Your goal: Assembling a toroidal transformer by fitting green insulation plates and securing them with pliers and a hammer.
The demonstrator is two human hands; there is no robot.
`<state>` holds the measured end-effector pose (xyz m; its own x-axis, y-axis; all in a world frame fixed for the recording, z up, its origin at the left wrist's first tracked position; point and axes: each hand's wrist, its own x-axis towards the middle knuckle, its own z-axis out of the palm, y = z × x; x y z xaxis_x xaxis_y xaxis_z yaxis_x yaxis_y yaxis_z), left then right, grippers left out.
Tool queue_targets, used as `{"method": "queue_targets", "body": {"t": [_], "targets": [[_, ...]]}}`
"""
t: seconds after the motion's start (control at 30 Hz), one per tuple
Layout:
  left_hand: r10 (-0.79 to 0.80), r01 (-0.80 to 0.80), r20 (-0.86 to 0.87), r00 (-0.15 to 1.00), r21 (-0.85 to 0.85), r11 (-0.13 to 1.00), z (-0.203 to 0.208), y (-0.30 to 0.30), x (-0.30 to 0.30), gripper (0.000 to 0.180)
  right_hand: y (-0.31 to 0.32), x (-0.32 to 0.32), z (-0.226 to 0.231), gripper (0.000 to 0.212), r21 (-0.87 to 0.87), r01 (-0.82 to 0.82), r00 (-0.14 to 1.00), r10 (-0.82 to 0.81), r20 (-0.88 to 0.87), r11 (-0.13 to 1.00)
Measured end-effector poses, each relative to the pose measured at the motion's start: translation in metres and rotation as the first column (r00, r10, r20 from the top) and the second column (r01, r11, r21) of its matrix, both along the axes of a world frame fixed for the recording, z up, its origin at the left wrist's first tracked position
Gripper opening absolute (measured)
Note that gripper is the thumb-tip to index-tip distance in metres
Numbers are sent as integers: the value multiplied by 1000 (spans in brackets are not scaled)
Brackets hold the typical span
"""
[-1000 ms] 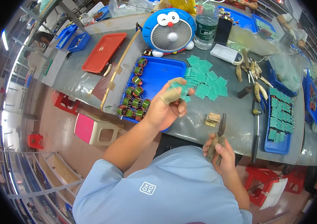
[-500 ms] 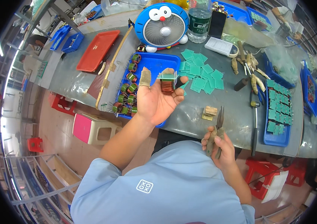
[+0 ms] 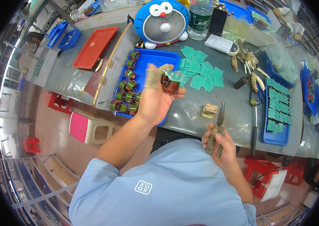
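Observation:
My left hand (image 3: 155, 101), with cloth wraps on its fingers, holds a copper-wound coil (image 3: 171, 86) up over the right side of a blue tray (image 3: 162, 57). A small green board caps the coil, which is tilted. Similar coils (image 3: 130, 85) with green bands stand along the left side of the tray. Low by the table's front edge, my right hand (image 3: 224, 147) is closed round the handles of needle-nose pliers (image 3: 221, 116), jaws pointing up. A small wooden block (image 3: 210, 109) lies just beyond them. Loose green boards (image 3: 201, 67) are scattered right of the coil.
A blue cartoon-faced fan (image 3: 162, 26), a water bottle (image 3: 199, 20) and a white box-shaped device (image 3: 219, 44) stand at the back. On the right are a hammer-like tool (image 3: 255, 120) and a blue tray (image 3: 278, 139) of board-capped coils. A red tray (image 3: 95, 47) lies at left.
My left hand has turned the coil, so its board now tilts and more of the winding shows. The right hand keeps its hold on the pliers. The whole view has shifted slightly.

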<state>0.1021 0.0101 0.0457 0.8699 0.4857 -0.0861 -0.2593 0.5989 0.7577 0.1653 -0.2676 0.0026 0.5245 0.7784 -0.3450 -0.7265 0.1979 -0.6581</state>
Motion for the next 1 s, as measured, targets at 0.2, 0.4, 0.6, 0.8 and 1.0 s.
{"method": "queue_targets", "body": {"t": [0.2,0.4,0.6,0.8,1.0], "targets": [[20,126,-137,990,951,282,16,-5,-19,55,-23,19,32,51,-396,-106,777,324,539,912],[-148,284,-299,943,952,-114,46,-11,-25,59,-7,27,94,43,-622,-156,165,641,750,767],[-204,308,-331,921,942,-135,45,-14,-24,63,-5,30,95,42,-598,-176,104,619,779,782],[-238,330,-334,912,942,-57,49,-19,-25,65,-11,29,93,42,-575,-171,108,595,796,800],[-297,312,-341,892,939,-141,55,-17,-27,55,-10,29,99,39,-628,-178,56,645,762,758]]}}
